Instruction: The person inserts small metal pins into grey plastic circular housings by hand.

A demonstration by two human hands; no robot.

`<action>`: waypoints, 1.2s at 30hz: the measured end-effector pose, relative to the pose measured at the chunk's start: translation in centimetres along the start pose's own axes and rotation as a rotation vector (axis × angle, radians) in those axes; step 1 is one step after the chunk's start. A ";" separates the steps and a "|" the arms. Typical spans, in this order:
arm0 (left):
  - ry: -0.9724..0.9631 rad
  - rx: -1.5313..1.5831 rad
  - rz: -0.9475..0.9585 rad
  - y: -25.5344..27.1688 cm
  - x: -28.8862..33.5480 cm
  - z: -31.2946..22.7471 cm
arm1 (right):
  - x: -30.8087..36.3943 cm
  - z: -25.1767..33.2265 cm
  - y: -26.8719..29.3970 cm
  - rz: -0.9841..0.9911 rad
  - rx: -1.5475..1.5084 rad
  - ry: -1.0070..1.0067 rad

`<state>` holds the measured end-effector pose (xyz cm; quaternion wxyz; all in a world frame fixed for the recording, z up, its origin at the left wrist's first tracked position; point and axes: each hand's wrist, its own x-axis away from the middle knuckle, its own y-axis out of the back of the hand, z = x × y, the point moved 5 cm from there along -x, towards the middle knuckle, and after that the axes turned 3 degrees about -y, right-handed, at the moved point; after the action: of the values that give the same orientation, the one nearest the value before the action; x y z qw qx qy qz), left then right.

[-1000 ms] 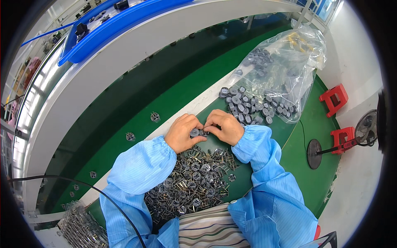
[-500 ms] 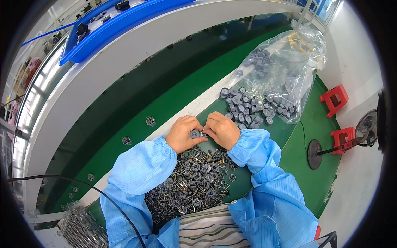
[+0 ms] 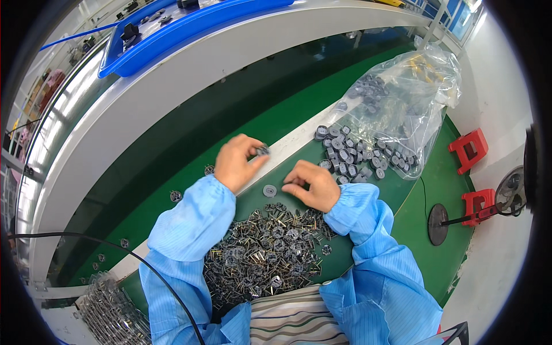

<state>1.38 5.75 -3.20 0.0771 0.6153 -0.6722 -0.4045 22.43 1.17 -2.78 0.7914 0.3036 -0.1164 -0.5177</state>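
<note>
My left hand (image 3: 236,162) is raised over the white strip at the table's edge. Its thumb and fingertips pinch a small dark round plug part (image 3: 262,150), blurred by motion. Below and right of it, one grey round plug housing (image 3: 269,190) lies on the green table top, touched by neither hand. My right hand (image 3: 313,184) hovers just right of that housing, fingers loosely curled and thumb slightly apart, nothing visible between them. Close in front of me spreads a heap of dark plug inserts with metal pins (image 3: 261,253).
Grey housings (image 3: 345,154) spill from a clear plastic bag (image 3: 402,86) at the far right. Several loose inserts lie on the green surface beyond the white strip, one insert (image 3: 175,196) among them. A blue tray (image 3: 190,35), red stools (image 3: 468,150) and a fan (image 3: 510,187) stand around.
My hands, together around a grey housing before, have parted. The left moved up and away with the dark part; the right moved slightly right. A grey housing now lies between them.
</note>
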 end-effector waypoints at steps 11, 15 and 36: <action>-0.230 -0.066 0.386 2.3 0.0 -2.9 | -0.2 0.9 3.4 -0.174 0.429 0.335; -0.289 0.132 0.832 -0.6 1.8 -4.5 | 0.4 -0.9 4.3 0.036 0.135 0.162; -0.148 0.274 0.504 -3.0 1.6 -2.6 | -0.1 -0.7 2.7 0.205 -0.081 0.079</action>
<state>4.85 3.38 -4.02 0.0422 0.4024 -0.8560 -0.3217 24.76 2.25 -1.71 0.8558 0.2780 -0.0945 -0.4258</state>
